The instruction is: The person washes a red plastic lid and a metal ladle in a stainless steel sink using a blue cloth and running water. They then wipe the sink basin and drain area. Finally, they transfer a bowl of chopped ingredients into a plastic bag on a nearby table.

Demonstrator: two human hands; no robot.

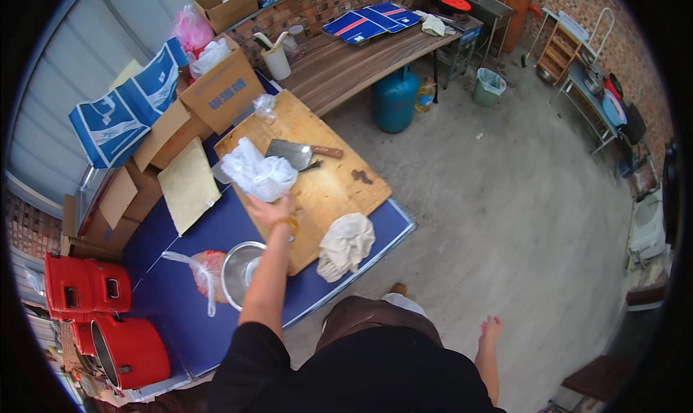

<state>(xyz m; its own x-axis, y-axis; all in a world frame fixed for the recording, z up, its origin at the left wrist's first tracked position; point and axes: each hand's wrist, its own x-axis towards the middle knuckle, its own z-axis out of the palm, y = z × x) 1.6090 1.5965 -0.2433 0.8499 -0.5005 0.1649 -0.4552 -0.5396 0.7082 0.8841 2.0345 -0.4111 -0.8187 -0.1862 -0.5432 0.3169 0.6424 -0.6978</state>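
Note:
My left hand (273,210) reaches over the wooden cutting board (319,196) and touches the near side of a bunched white plastic bag (259,167). Whether the fingers grip the bag or only rest against it cannot be made out. Just beyond lies a cleaver (295,153) with a wooden handle. Below my left forearm is a steel bowl (233,272), partly covered by the arm. A tied clear bag with reddish contents (210,267) sits beside the bowl. My right hand (491,327) hangs at my side above the concrete floor, holding nothing, fingers loosely apart.
A crumpled cloth (346,245) lies at the board's near corner on the blue table (200,332). Red lidded pots (135,353) stand at the left. Cardboard boxes (222,94) line the wall. A gas cylinder (396,102) stands under the wooden table (346,61).

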